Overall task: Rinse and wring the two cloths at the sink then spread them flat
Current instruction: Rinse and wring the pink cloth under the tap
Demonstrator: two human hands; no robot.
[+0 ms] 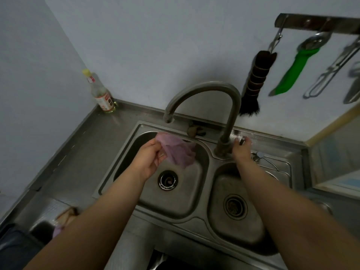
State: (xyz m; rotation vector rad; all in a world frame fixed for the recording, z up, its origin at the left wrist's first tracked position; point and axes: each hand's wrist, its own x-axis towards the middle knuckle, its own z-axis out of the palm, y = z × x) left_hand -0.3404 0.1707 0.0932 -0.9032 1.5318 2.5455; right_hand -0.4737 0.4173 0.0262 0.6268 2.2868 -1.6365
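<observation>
My left hand (149,158) holds a pink cloth (178,151) over the left basin of the steel double sink (202,217), just below the faucet spout (168,118). The cloth hangs crumpled from my fingers. No water is visibly running from the spout. My right hand (241,150) is at the base of the faucet, fingers closed on its handle (242,141). A second pinkish cloth (58,230) shows partly at the lower left of the counter, mostly hidden behind my left forearm.
A bottle (101,94) stands in the back left corner of the steel counter (78,158). A brush (253,82), a green-handled ladle (292,73) and metal utensils hang on a wall rail at the right. Both basins have open drains.
</observation>
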